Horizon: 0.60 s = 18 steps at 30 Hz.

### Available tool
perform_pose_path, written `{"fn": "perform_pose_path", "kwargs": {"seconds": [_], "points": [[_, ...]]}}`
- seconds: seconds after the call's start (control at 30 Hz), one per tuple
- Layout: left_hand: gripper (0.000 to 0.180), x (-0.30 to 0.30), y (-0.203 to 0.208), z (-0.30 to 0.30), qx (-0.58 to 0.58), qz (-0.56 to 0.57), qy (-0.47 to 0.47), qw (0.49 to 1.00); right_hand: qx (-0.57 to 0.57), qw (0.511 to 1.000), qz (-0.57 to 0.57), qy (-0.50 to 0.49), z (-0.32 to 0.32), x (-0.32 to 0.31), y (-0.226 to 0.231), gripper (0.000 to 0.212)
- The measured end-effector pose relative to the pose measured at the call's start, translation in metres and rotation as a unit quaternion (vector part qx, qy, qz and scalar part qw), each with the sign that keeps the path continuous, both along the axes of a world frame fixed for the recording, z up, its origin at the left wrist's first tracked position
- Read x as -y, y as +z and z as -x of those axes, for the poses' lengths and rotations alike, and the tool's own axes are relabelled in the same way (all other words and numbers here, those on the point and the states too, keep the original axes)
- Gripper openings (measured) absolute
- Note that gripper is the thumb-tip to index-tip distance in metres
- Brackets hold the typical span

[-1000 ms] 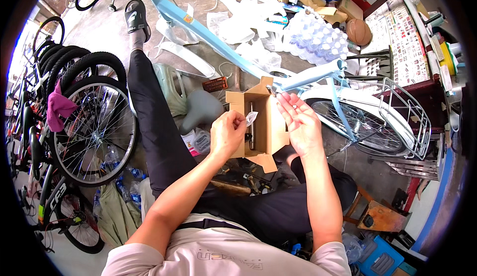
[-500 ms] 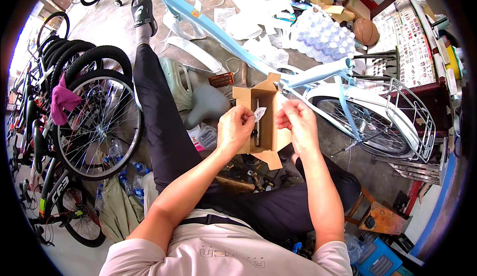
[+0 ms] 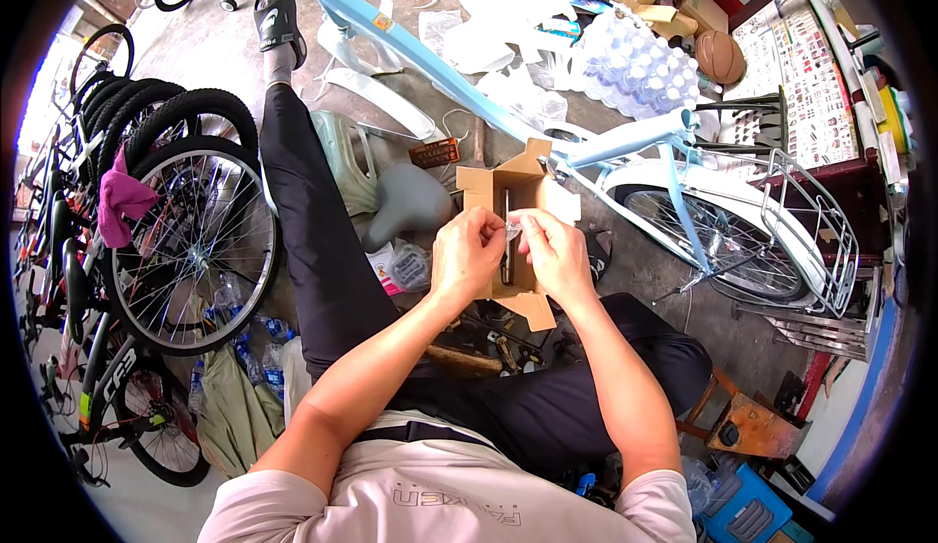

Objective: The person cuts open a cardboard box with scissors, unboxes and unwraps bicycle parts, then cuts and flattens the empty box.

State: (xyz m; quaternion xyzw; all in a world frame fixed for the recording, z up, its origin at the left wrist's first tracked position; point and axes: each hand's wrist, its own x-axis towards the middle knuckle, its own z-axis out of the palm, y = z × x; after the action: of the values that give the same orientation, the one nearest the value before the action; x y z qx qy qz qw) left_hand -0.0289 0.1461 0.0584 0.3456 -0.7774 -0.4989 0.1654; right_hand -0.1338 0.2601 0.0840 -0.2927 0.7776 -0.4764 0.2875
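A small clear plastic bag [image 3: 513, 231] is pinched between my two hands, above an open cardboard box [image 3: 476, 180]. My left hand [image 3: 467, 258] is closed on the bag's left side. From the other side, the fingers of my right hand [image 3: 555, 258] press on it too; what the bag holds is too small to make out. Inside the box, partly behind my hands, lies a long metal rod [image 3: 506, 267]. The box has its flaps folded outward and sits between my legs.
Just beyond the box a light blue bicycle frame [image 3: 440, 64] lies across the floor. A grey saddle [image 3: 408, 201] rests left of the box. Several wheels and bicycles [image 3: 195, 250] stand at left. Bottles in plastic wrap [image 3: 635, 64] lie at the back right. Tools [image 3: 503, 347] lie below the box.
My right hand has moved left and down, from beside the box's right edge to the plastic bag, and now pinches it. My left hand stays nearly in place.
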Motion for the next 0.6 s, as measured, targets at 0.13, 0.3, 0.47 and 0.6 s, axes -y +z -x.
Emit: {"fn": "perform_pose_path", "kwargs": {"seconds": [0.13, 0.3, 0.47, 0.6], "points": [[0.011, 0.003, -0.001, -0.003, 0.016, 0.026, -0.003, 1.000, -0.019, 0.999, 0.002, -0.035, 0.008, -0.001, 0.024, 0.021], [0.012, 0.011, 0.007, -0.006, 0.019, 0.037, -0.024, 0.999, -0.340, 0.935, -0.015, 0.103, 0.031, -0.014, 0.021, 0.048], [0.013, 0.022, 0.037, -0.006, 0.052, -0.017, -0.118, 0.992, -0.282, 0.949, 0.013, 0.142, 0.031, -0.012, 0.003, 0.013], [0.019, 0.031, 0.041, -0.005, -0.012, 0.045, -0.172, 0.984, -0.254, 0.963, 0.009, 0.090, 0.029, -0.011, 0.012, 0.010]]}}
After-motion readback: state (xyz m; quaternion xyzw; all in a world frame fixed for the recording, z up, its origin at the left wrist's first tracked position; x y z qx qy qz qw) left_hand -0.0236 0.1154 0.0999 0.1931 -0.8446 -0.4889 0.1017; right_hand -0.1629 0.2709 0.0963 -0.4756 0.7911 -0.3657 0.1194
